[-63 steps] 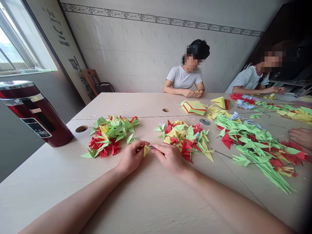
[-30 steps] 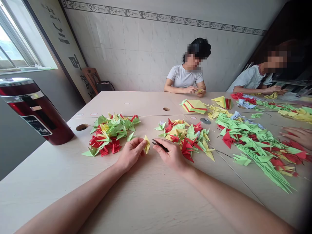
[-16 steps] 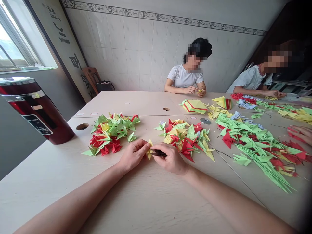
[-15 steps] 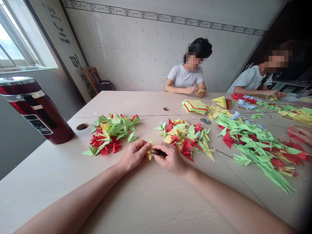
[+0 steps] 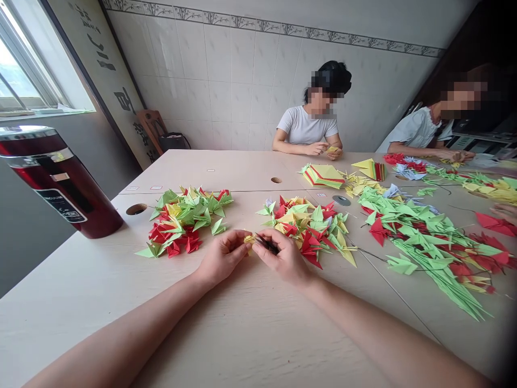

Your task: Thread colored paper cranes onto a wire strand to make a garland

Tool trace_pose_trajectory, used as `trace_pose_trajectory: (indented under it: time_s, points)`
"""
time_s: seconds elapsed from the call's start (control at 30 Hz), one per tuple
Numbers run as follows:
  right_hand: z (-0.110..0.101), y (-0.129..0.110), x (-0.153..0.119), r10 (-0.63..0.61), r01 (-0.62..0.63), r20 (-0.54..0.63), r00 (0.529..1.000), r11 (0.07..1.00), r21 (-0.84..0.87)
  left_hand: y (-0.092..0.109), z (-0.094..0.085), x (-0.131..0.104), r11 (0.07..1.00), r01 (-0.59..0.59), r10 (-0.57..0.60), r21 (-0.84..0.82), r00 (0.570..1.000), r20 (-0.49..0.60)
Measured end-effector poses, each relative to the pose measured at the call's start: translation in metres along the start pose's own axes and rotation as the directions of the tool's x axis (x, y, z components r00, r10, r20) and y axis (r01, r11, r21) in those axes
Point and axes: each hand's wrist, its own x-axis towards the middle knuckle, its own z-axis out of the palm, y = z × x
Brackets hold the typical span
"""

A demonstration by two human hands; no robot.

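My left hand (image 5: 224, 255) is closed, its thumb and fingers pinching a small folded yellow paper crane (image 5: 249, 238), mostly hidden by the fingers. In my right hand (image 5: 285, 257) is a small dark tool with a thin pointed tip (image 5: 267, 245); its kind is hard to make out. The tip meets the yellow paper between both hands. Just left of my left hand lies a heap of green, red and yellow paper cranes (image 5: 202, 213). Beyond my right hand is another mixed heap of paper cranes (image 5: 315, 221).
A dark red vacuum flask (image 5: 76, 188) stands at the left by a cable hole (image 5: 136, 209). To the right spread long strings of green and red cranes (image 5: 428, 237). Stacked coloured paper (image 5: 323, 177) lies before a seated person (image 5: 309, 126); another person (image 5: 420, 132) sits farther right.
My hands have turned the yellow crane, so less of it shows between the fingers. The dark tool has tilted. At the right edge another person's hand has drawn back slightly, near a red paper piece.
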Motion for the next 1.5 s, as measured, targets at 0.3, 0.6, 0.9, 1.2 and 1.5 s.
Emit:
trace_pose_trajectory:
  time_s: [0.3,0.6,0.9,1.2,1.5]
  points:
    - [-0.005,-0.005,0.001,-0.094,0.100,0.036,0.995,0.956,-0.276,0.005,-0.001,0.001,0.988,0.112,-0.123,-0.104,0.986,-0.111]
    - [-0.003,0.005,0.002,-0.142,0.136,0.005,0.990,0.938,-0.318,0.011,0.001,0.001,0.992,0.120,-0.123,-0.047,0.990,-0.075]
    - [-0.004,0.007,0.002,-0.130,0.131,0.028,0.991,0.918,-0.375,0.012,0.001,0.000,0.993,0.120,-0.121,-0.019,0.991,-0.061]
    - [-0.003,0.002,0.001,-0.117,0.107,-0.021,0.993,0.955,-0.276,0.011,0.002,0.000,0.997,0.079,-0.078,0.007,0.995,-0.066]
    - [-0.002,0.000,0.000,-0.170,0.159,-0.037,0.985,0.967,-0.200,0.004,0.004,-0.006,0.968,-0.027,0.004,0.250,0.996,0.094]
